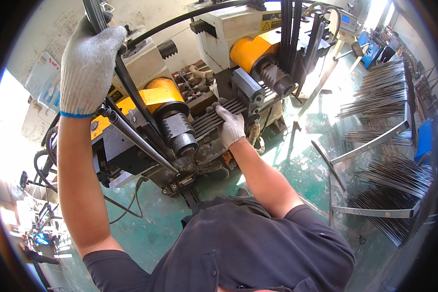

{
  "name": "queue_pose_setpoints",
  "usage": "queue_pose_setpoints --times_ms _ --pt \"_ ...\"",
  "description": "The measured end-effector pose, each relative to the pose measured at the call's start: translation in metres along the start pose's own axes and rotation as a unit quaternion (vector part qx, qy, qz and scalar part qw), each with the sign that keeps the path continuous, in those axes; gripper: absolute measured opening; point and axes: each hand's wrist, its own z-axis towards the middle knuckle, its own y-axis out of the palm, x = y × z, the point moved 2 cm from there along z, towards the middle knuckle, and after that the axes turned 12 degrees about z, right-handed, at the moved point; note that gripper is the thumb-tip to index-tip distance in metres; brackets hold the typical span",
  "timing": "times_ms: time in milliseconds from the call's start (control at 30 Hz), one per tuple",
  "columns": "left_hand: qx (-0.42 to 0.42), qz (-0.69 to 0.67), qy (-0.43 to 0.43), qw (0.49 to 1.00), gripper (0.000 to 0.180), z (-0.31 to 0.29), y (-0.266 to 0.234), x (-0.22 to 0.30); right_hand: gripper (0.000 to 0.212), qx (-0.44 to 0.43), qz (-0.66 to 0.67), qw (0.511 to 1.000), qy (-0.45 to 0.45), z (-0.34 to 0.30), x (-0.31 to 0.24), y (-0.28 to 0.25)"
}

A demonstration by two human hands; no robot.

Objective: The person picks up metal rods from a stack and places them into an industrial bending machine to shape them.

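Metal rods (pixel 213 120) just L of gray block (pixel 248 85) should be stiff, slick, prob. hvy bunched, best held mid-length, where R hand (pixel 231 125) lies fingers-over, grip unclear; L hand (pixel 88 65), well L of block, wraps dark bars (pixel 130 88).

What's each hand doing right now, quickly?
Left hand: closed, holding the dark bundle.
Right hand: on the metal rods; whether it grips them cannot be told.

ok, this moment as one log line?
left hand: gloved, gripping dark bars | right hand: gloved, on metal rods | rod rack: off to right
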Motion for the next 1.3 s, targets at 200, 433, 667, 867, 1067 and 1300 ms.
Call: queue_pose_setpoints --times_ms 200,433,667,867,1067,1300 --pt "-0.005 -0.012 -0.023 1.000 0.043 -0.002 0.000 0.006 0.029 0.000 0.015 1.000 0.007 -0.001 0.000 0.001" --pt "-0.006 -0.035 -0.046 0.998 0.038 -0.001 -0.002 0.007 0.028 0.004 0.013 1.000 0.006 0.000 0.001 -0.001" --pt "-0.038 -0.069 -0.094 0.992 0.033 -0.008 -0.011 -0.008 0.030 0.027 0.036 0.999 0.011 0.002 0.006 -0.015" --pt "-0.061 -0.205 -0.135 0.968 0.036 -0.007 -0.020 -0.015 0.025 0.042 0.036 0.998 0.023 0.000 0.003 -0.026" --pt "-0.026 -0.105 -0.114 0.987 0.039 -0.001 -0.047 -0.019 0.024 0.024 0.043 0.998 0.043 0.003 0.004 -0.028" --pt "-0.001 -0.103 -0.141 0.985 0.039 0.004 -0.043 -0.016 0.025 0.002 0.044 0.997 0.064 0.011 0.009 -0.045"
